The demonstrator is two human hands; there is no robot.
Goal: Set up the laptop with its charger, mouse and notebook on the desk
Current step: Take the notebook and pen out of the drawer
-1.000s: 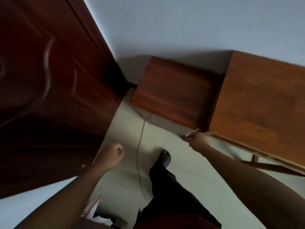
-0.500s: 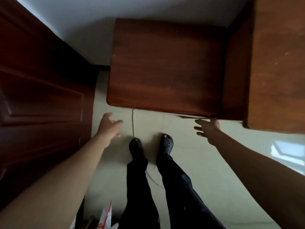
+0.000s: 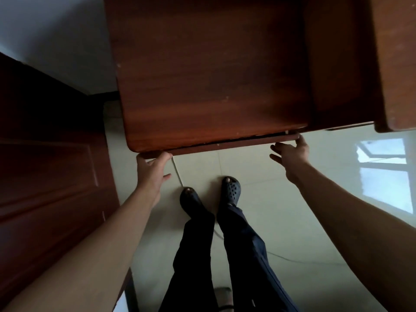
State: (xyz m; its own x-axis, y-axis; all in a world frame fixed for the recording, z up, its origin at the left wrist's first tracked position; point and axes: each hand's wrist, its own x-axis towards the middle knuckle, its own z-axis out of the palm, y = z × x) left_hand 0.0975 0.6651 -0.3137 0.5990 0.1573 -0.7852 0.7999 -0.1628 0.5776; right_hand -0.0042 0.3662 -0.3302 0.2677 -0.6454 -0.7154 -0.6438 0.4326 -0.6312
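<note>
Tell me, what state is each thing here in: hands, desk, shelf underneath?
Desk: standing by the wall.
Sliding shelf: poking out slightly under the desk top.
Left hand: open, fingertips at the shelf's left end.
Right hand: open, forefinger touching the shelf's right end.

Pale wall [image 3: 56, 41], dark door [image 3: 45, 176], glossy tiled floor [image 3: 292, 221]
</note>
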